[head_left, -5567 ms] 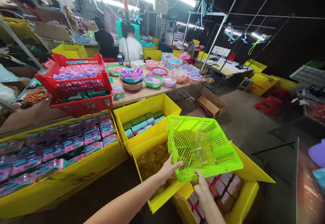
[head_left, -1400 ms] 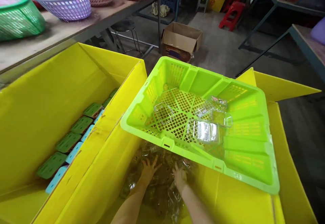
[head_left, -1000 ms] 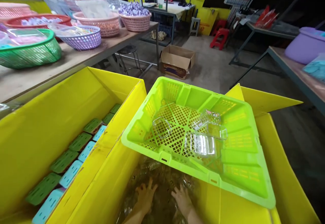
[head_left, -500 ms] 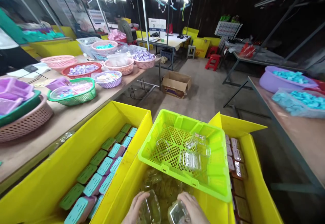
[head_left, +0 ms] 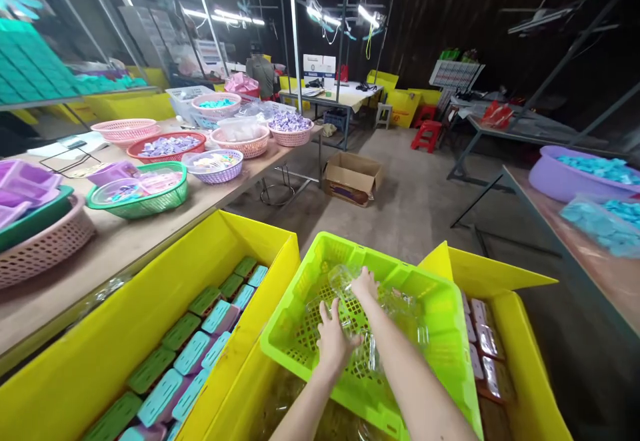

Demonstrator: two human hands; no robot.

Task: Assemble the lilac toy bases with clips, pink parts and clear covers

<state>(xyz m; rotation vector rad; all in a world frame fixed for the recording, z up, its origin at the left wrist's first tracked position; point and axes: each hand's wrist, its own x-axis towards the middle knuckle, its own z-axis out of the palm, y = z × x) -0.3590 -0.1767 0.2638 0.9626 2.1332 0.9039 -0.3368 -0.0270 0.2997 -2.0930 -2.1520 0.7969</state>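
Observation:
Both of my hands reach into a lime-green plastic basket (head_left: 453, 334) with a lattice floor. My left hand (head_left: 334, 335) is over its left half with fingers spread, and nothing shows in its grip. Farther in, my right hand (head_left: 366, 283) has its fingers on a clear plastic container (head_left: 341, 279). Several more clear containers (head_left: 400, 302) lie in the right half of the basket, and others (head_left: 371, 354) are partly hidden by my right forearm. Below the basket's near edge, clear pieces (head_left: 280, 404) lie in a yellow box.
Yellow boxes with stacked teal, green and pink pieces (head_left: 175, 387) flank the basket. On the left table (head_left: 210, 204) are a green basket (head_left: 173, 194) and pink baskets (head_left: 291, 135). At right, a purple basin (head_left: 555, 177) stands on another table. A cardboard box (head_left: 353, 177) sits on the floor.
Both hands have moved up and forward from the yellow box into the green basket. My left hand has let go of its clear container and opened. The view has shifted slightly.

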